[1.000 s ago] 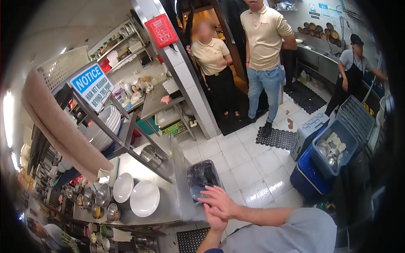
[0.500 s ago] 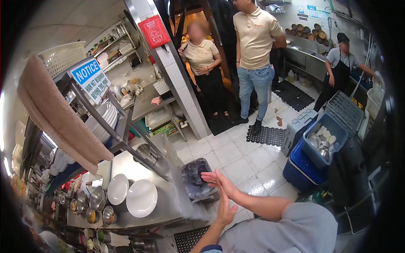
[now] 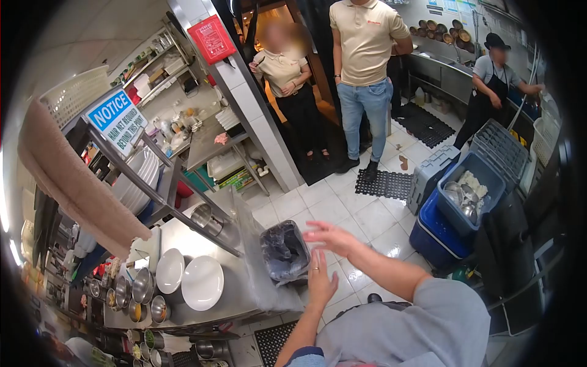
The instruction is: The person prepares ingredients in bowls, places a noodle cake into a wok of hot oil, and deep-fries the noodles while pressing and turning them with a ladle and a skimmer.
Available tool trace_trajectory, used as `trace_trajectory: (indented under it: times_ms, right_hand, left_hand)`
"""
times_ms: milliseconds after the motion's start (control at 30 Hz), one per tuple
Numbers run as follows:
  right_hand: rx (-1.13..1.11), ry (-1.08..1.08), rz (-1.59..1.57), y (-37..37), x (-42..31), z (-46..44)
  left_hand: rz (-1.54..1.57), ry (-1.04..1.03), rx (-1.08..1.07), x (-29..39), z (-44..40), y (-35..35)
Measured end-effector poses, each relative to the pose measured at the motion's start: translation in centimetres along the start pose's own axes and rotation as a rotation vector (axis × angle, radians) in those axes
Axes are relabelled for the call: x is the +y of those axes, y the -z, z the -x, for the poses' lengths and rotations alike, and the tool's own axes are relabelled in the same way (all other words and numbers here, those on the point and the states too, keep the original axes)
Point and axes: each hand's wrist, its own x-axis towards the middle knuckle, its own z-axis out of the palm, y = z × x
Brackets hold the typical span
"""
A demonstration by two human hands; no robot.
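My right hand [image 3: 330, 237] is raised over the tiled floor with its fingers apart, and it holds nothing. Just below it in the view, my left hand [image 3: 321, 282] points its fingers upward, thumb out, a ring on one finger; it is empty too. A small gap seems to separate the hands. Nearest to both is a bin [image 3: 285, 252] lined with a dark bag, beside the end of the steel counter [image 3: 235, 292]. Two white plates, one [image 3: 203, 282] in front of the other [image 3: 170, 271], lie on that counter near several metal bowls [image 3: 143, 285].
Two people in cream shirts [image 3: 365, 43] [image 3: 282, 70] stand at the doorway. A person in an apron [image 3: 491, 92] is at the back right. A grey tub [image 3: 471, 192] with metal ware sits on a blue cooler [image 3: 437, 235]. A towel [image 3: 76, 177] hangs at the left.
My hands, pressed together before, have come apart, and my right hand has risen with its fingers spreading. The view has shifted slightly. The person in the apron has moved an arm.
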Motion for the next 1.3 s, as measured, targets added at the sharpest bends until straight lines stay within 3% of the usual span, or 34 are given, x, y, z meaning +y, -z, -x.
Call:
trace_trajectory:
  times_ms: [33, 67, 100, 167, 267, 333, 400, 500, 533, 600, 667, 733, 800, 933, 1000, 1067, 1167, 1300]
  right_hand:
    - [-0.2, 0.026, -0.331, -0.8, -3.3, 0.8]
    - [-0.403, 0.055, -0.657, -1.9, -7.0, 1.6]
    - [-0.584, 0.111, -0.684, -3.0, -9.8, 2.4]
    - [-0.938, 0.218, -0.745, -4.4, -13.1, 3.4]
    - [-0.756, 0.128, -0.146, -2.5, -12.7, 1.0]
    - [-0.398, 0.043, 0.565, 0.5, -8.8, -0.9]
    - [-0.143, 0.124, 1.418, 6.3, -2.0, -1.9]
    - [-0.043, -0.272, 1.372, 17.4, 12.5, 1.4]
    - [-0.101, -0.413, 1.466, 22.1, 19.1, 3.9]
    - [-0.149, -0.87, 1.456, 23.1, 23.1, 13.3]
    - [-0.093, -0.873, 1.439, 28.7, 30.1, 26.1]
    - [-0.016, -1.16, 1.33, 28.1, 28.7, 29.0]
    - [0.124, -1.279, 1.241, 27.7, 26.8, 28.4]
    - [0.38, -1.138, 1.341, 29.9, 26.4, 22.3]
    - [0.427, -0.914, 1.52, 28.6, 25.6, 18.3]
    - [0.167, -0.933, 1.323, 27.2, 25.1, 13.5]
    - [0.175, -0.582, 1.281, 22.3, 25.8, 10.0]
    - [0.0, -0.569, 1.299, 18.4, 24.1, 9.7]
  left_hand:
    - [0.073, 0.109, -0.064, -2.0, 1.0, -1.4]
    - [-0.023, 0.17, -0.366, -5.8, 2.8, -4.1]
    - [-0.121, 0.226, -0.666, -9.8, 5.1, -6.8]
    - [0.032, 0.341, -0.893, -13.1, 10.8, -9.3]
    - [0.197, 0.632, -0.938, -15.5, 18.7, -11.3]
    - [0.26, 0.767, -0.906, -16.2, 22.1, -11.5]
    - [0.311, 0.867, -0.856, -16.2, 24.0, -10.9]
    - [0.352, 0.949, -0.773, -16.8, 25.9, -10.0]
    - [0.365, 0.967, -0.744, -16.8, 26.3, -9.8]
    - [0.39, 0.996, -0.704, -16.7, 27.6, -9.5]
    - [0.41, 1.022, -0.687, -16.2, 28.8, -9.0]
    - [0.42, 1.044, -0.681, -16.1, 29.3, -8.6]
    - [0.422, 1.066, -0.692, -16.4, 30.1, -8.7]
    - [0.393, 1.103, -0.725, -18.3, 30.0, -8.2]
    - [0.37, 1.137, -0.739, -20.3, 29.0, -8.2]
    - [0.332, 1.171, -0.757, -21.9, 29.4, -7.6]
    - [0.329, 1.178, -0.731, -23.1, 28.6, -7.7]
    - [0.39, 1.041, -0.525, -22.0, 26.8, -10.2]
